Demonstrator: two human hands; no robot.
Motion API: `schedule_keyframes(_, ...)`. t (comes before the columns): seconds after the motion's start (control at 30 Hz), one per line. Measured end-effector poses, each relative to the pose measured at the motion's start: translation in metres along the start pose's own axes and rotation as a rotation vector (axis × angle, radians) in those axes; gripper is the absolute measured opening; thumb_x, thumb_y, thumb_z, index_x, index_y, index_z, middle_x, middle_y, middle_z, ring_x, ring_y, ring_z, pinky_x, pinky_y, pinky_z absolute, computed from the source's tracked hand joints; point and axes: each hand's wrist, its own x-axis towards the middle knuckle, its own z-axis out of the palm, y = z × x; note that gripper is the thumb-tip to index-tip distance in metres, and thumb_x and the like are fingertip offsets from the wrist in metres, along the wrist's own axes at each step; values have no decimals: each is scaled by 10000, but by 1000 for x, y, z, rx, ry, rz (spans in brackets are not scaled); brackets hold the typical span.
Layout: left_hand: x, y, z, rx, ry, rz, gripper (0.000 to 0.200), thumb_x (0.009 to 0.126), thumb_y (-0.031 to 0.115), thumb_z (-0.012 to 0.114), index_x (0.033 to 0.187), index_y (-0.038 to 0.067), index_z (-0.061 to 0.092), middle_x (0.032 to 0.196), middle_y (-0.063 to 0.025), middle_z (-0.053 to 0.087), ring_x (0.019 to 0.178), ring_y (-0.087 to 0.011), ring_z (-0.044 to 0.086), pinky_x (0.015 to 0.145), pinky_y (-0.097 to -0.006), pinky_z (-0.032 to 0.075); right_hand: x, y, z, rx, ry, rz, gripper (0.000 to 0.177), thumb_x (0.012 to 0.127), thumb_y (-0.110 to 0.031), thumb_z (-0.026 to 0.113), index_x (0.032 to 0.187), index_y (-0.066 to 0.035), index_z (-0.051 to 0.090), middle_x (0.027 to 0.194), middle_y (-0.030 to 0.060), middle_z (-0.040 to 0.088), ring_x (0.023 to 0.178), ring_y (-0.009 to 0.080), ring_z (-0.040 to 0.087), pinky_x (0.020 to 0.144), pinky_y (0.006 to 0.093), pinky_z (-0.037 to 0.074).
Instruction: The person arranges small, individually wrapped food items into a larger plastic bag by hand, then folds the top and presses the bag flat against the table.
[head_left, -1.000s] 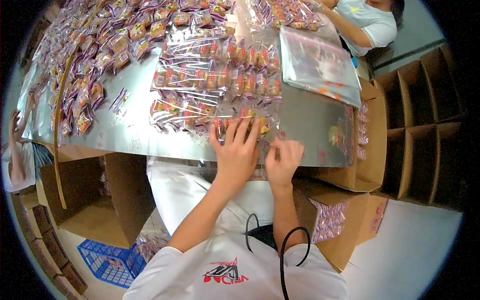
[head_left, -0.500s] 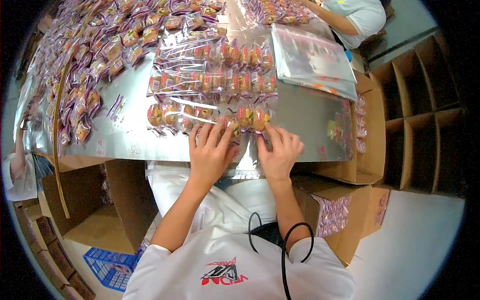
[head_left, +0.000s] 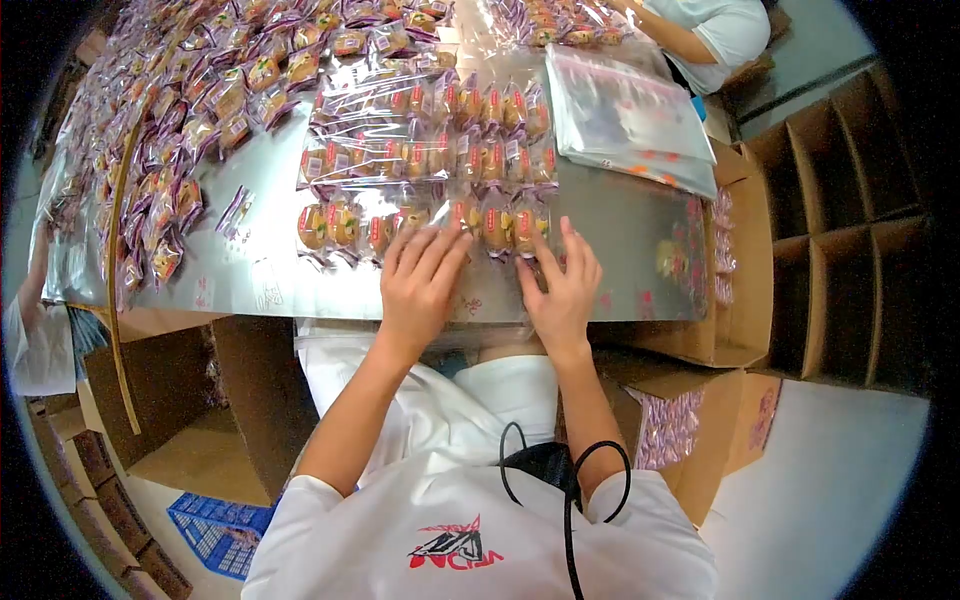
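Note:
A large clear plastic bag [head_left: 375, 170] lies flat on the metal table, with small wrapped cakes in three rows inside. My left hand [head_left: 425, 275] rests palm down at the near edge of the front row, its fingers stretched over the film beside the cakes. At the right end of that row, my right hand [head_left: 563, 285] has its fingers apart, the thumb and fingertips near the last wrapped cake [head_left: 526, 228]. Neither hand grips anything. Toward my body, the bag's open-looking end [head_left: 410, 338] hangs over the table edge.
A heap of loose wrapped cakes [head_left: 215, 95] covers the table's left side, beside a long thin strip [head_left: 118, 230]. Flat printed bags [head_left: 630, 125] are stacked at right. Cardboard boxes [head_left: 740, 255] flank the table; a blue crate [head_left: 215, 535] is below. A co-worker's arm [head_left: 675, 35] shows at top right.
Both hands have shifted slightly, the right fingers lifting and spreading a little at the row's end. The front-row cakes sit a little straighter, and the film at the near edge lies differently.

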Motion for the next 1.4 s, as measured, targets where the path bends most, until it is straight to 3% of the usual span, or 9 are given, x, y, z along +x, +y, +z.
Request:
schedule_keyframes(0.27, -2, -3, -28, 64, -251, -75, 649, 848, 229, 786, 1446, 93, 573, 1511, -142, 561, 1390, -366, 506, 1211, -548, 315, -7, -1, 7, 20, 3, 79, 534, 910, -242, 798, 1416, -121, 674, 1442, 144, 615, 1282, 342, 562, 1056, 488, 423)
schedule_keyframes(0.4, -9, -7, -29, 164, -226, -133, 644, 882, 267, 776, 1453, 42, 582, 1472, -146, 589, 1386, -333, 519, 1217, -587, 298, -9, -5, 5, -16, 16, 16, 521, 917, -240, 787, 1409, -109, 675, 1456, 145, 602, 1260, 340, 569, 1036, 475, 432)
schedule_keyframes(0.53, -13, -13, -25, 186, -208, -52, 574, 822, 146, 767, 1376, 51, 651, 1331, -104, 672, 1303, -306, 578, 1177, -619, 306, -8, 0, 10, -32, 13, 33, 514, 926, -226, 775, 1414, -104, 667, 1471, 131, 594, 1257, 337, 565, 1013, 476, 437)
schedule_keyframes(0.63, -8, -12, -25, 195, -142, -105, 579, 866, 235, 770, 1406, 68, 642, 1309, -76, 685, 1260, -303, 591, 1199, -574, 278, -4, 4, 17, 7, -5, 75, 502, 958, -239, 731, 1436, -112, 648, 1483, 125, 587, 1273, 343, 551, 1008, 483, 431)
schedule_keyframes(0.8, 1, -3, -19, 271, -172, -147, 731, 812, 300, 830, 1500, 226, 594, 1290, -51, 664, 1290, -290, 551, 1159, -581, 291, 2, -27, -2, -212, -54, 109, 519, 932, -248, 721, 1436, -141, 656, 1485, 146, 583, 1271, 339, 552, 1053, 474, 413)
schedule_keyframes(0.93, 6, 1, -21, 302, -191, -158, 784, 777, 241, 835, 1518, 236, 579, 1303, -80, 641, 1296, -306, 544, 1127, -563, 316, -27, -32, -5, -39, 59, -6, 541, 885, -190, 720, 1417, -117, 651, 1469, 143, 584, 1301, 340, 545, 1074, 473, 432)
schedule_keyframes(1.0, 4, -2, -20, 257, -187, -167, 797, 775, 230, 830, 1527, 228, 568, 1308, -80, 640, 1300, -306, 541, 1130, -553, 314, -44, -20, 5, 326, 13, -155, 535, 875, -125, 701, 1406, -99, 645, 1452, 137, 592, 1313, 342, 550, 1074, 476, 454)
schedule_keyframes(1.2, 2, -10, -20, 205, -225, -116, 761, 783, 252, 826, 1495, 143, 583, 1307, -72, 633, 1288, -288, 553, 1159, -563, 292, 21, -68, 14, 78, -34, -240, 544, 846, -17, 690, 1384, -90, 648, 1348, 115, 640, 1279, 330, 600, 1101, 493, 487)
schedule_keyframes(1.4, -4, -13, -25, 167, -209, -75, 687, 814, 252, 789, 1457, 96, 602, 1376, -93, 611, 1360, -294, 525, 1200, -605, 246, 24, -47, 46, 237, -28, -228, 600, 848, -73, 722, 1433, -171, 628, 1415, 108, 583, 1356, 369, 516, 1167, 554, 422)
